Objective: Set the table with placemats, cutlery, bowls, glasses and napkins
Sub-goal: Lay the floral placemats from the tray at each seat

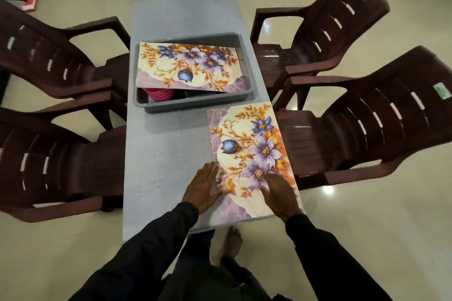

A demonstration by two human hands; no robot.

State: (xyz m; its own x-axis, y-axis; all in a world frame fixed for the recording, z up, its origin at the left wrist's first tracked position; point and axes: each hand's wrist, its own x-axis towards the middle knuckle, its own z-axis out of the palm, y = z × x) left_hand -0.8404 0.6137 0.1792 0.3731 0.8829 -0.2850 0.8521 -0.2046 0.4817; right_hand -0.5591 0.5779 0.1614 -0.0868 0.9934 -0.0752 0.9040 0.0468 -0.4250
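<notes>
Counter: narrow, under a pale grey-blue cloth.
Tub: grey rectangular plastic tub at the counter's middle, with pink stacked bowls in its near left corner and a floral rectangular placemat tilted over the top.
Laid mat: second floral placemat flat at the near right corner.
Left hand: fingers straight, flat across that mat's left edge.
Right hand: palm down on its near end.

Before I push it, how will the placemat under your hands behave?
Probably thin and light: the placemat lies flat on the table. Likely fairly stiff: the mat across the bin spans its contents without sagging. It may slide, so the left hand and right hand, laid flat, steady it.
</notes>
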